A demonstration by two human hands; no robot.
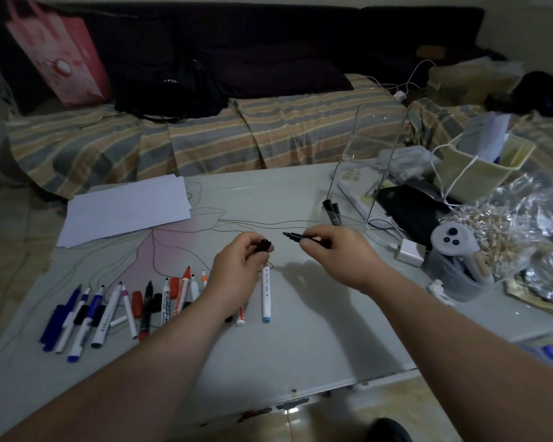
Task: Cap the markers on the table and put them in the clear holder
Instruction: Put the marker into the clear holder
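Hands meet above the bench: right hand (pixel 329 250) pinches an uncapped black marker (pixel 296 237), tip pointing left at the black cap (pixel 264 245) gripped by left hand (pixel 237 266), axes nearly aligned.

White paper sheets (pixel 126 212) lie at the table's far left, a pink bag (pixel 58 52) (leaning) stands on the striped sofa (pixel 205 138).

Home living room, dark sofa (pixel 268 43) with striped cover (pixel 205 138), low cluttered table (pixel 300 330), pink gift bag (pixel 58 52)
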